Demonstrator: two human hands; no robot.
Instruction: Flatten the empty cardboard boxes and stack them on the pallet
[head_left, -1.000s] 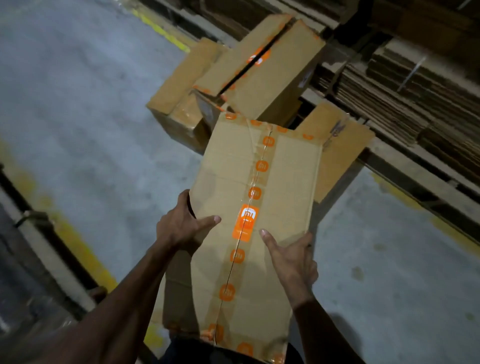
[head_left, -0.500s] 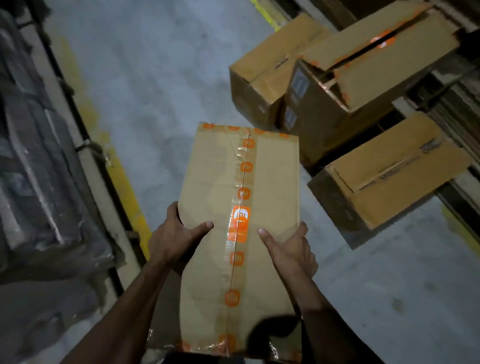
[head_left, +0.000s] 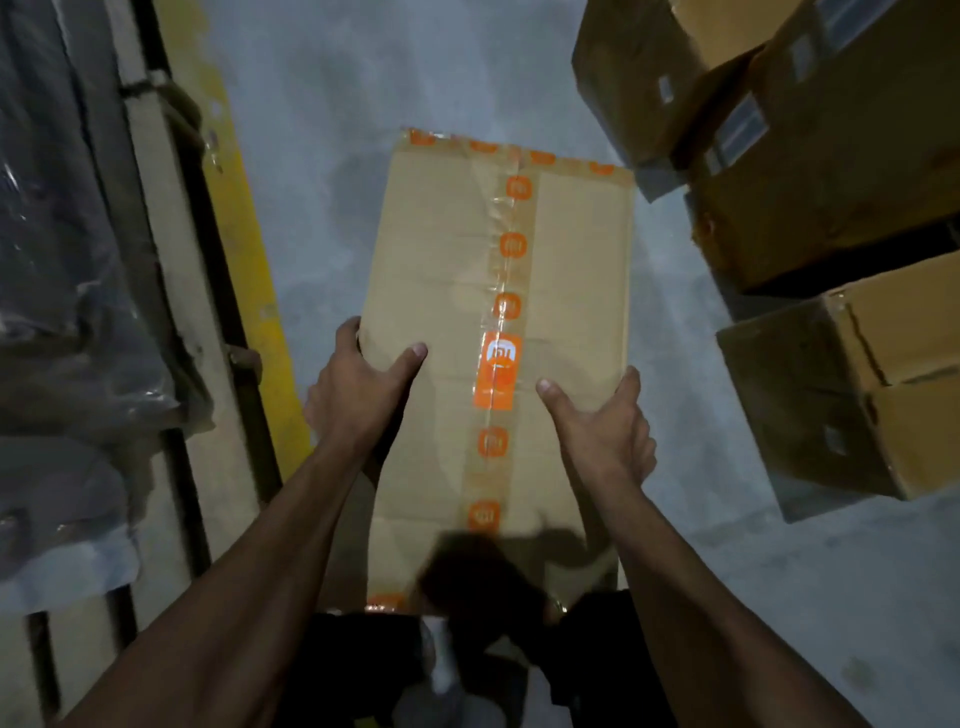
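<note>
A brown cardboard box (head_left: 436, 260) sealed with clear tape and orange logo stickers is held in front of me above the grey floor. My left hand (head_left: 358, 389) grips its left edge, thumb on the top face and fingers wrapped under. My right hand (head_left: 605, 421) holds the right edge the same way, thumb on top. The box's near end is in shadow against my body.
Three other brown cardboard boxes lie on the floor at the right: one at the top right (head_left: 649, 67), a big one (head_left: 831, 171) beside it, one lower down (head_left: 857, 395). A yellow floor stripe (head_left: 244, 249) and plastic-wrapped goods (head_left: 62, 270) on a wooden pallet run along the left.
The view has swung left with the box still in both hands. The floor boxes have slid to the right edge and the wrapped pallet load has come in on the left.
</note>
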